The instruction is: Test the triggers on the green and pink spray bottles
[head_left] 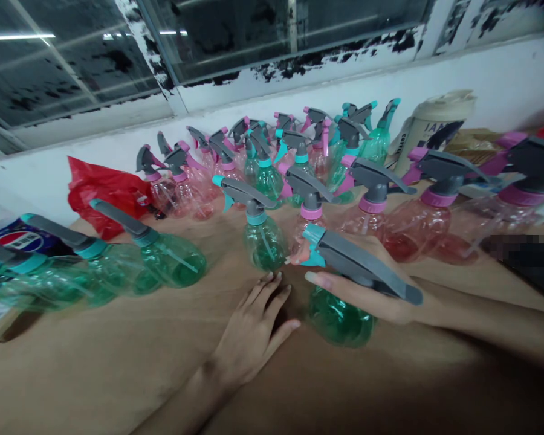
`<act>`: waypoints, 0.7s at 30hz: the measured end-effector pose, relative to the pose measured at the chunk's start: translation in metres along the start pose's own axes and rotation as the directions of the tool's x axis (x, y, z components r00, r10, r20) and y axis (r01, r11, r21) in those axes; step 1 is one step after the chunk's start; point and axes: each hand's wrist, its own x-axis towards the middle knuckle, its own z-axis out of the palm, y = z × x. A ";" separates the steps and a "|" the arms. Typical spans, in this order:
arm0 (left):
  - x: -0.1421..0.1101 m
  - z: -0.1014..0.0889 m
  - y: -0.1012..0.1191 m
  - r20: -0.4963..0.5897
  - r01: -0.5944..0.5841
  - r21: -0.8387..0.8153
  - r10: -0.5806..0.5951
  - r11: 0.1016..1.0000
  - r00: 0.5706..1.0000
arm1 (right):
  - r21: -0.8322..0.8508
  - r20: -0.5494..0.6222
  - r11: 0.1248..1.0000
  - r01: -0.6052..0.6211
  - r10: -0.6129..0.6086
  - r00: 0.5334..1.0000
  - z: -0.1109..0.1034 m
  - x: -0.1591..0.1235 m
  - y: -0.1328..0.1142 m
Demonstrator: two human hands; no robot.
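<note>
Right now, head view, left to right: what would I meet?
Dark blue pack, red plastic bag, left hand, right hand holding a green spray bottle, pale lettered container, dark flat object.

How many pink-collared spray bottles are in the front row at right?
4. The first bottle stands just right of a green bottle, the second bottle partly behind the right hand, the third bottle farther right, the fourth bottle near the right edge. Others may be hidden.
</note>
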 end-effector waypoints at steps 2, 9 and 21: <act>0.000 -0.001 0.000 0.001 0.000 -0.005 0.000 1.000 1.000 | -0.009 -0.004 1.000 0.009 -0.009 1.000 0.000 0.000 0.001; -0.001 0.000 0.001 0.005 0.013 -0.021 -0.013 1.000 1.000 | -0.042 -0.039 0.999 0.030 -0.032 0.999 0.001 -0.001 0.002; -0.001 -0.001 0.000 0.029 0.013 -0.013 -0.012 1.000 1.000 | 0.096 -0.043 0.993 -0.066 0.070 0.997 0.004 -0.005 0.005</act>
